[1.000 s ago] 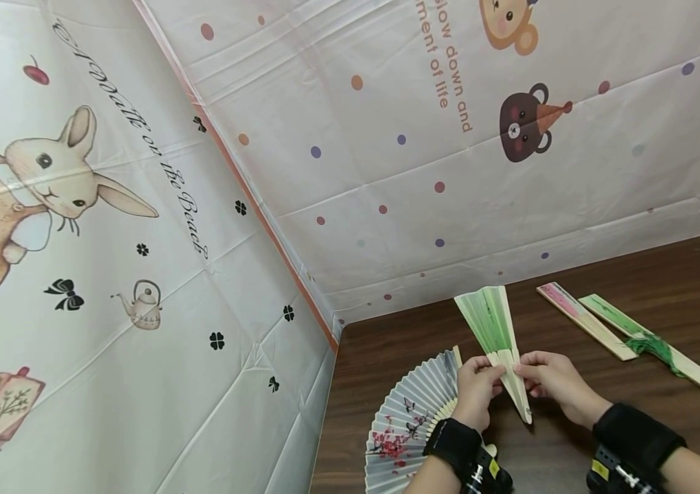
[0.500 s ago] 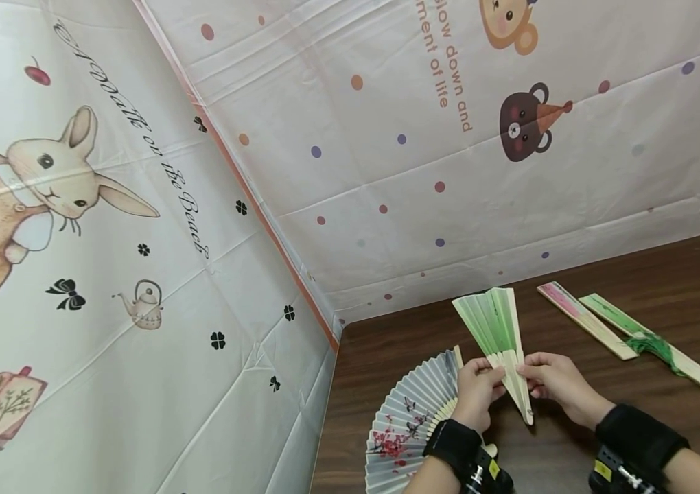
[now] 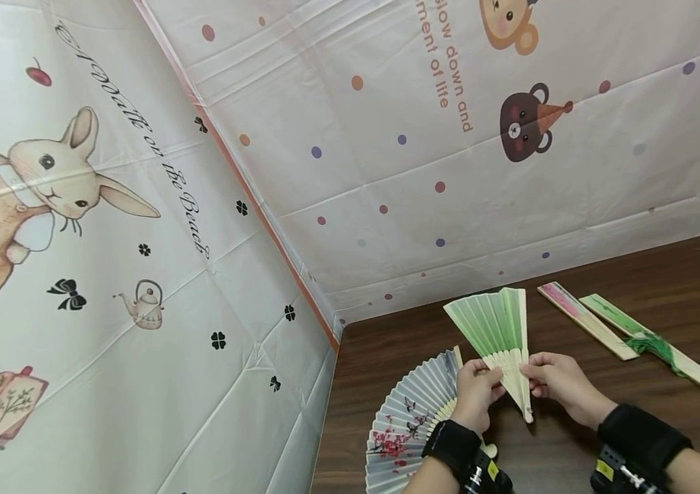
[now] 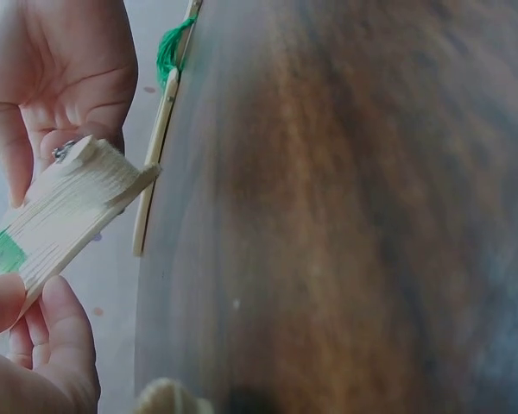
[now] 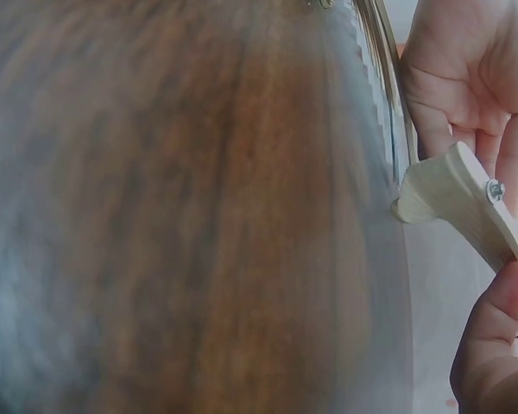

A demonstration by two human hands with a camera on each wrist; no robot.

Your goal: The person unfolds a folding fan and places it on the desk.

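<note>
A green folding fan [image 3: 498, 326], partly spread, stands between my two hands in the head view, its pivot end pointing down toward me. My left hand [image 3: 475, 391] pinches its left guard between thumb and fingers. On the other side my right hand [image 3: 563, 385] pinches the right guard stick. The left wrist view shows the stacked pale ribs [image 4: 86, 198] with a small metal rivet at the pivot. From the right wrist view the fan's pivot end [image 5: 453, 194] shows the rivet's other face. A grey fan [image 3: 408, 425] with red blossoms lies spread beside my left wrist, partly hidden by it.
On the dark wooden table [image 3: 696, 295], a closed pink fan [image 3: 586, 320] lies at the right. Next to it is a closed green fan [image 3: 683, 360] with a green tassel [image 3: 652, 345]. Printed cloth [image 3: 387, 171] hangs along the table's back and left edges.
The green fan has spread wider, its left edge swinging left and its right guard swinging right. My right hand has shifted slightly right; my left hand has stayed nearly in place.
</note>
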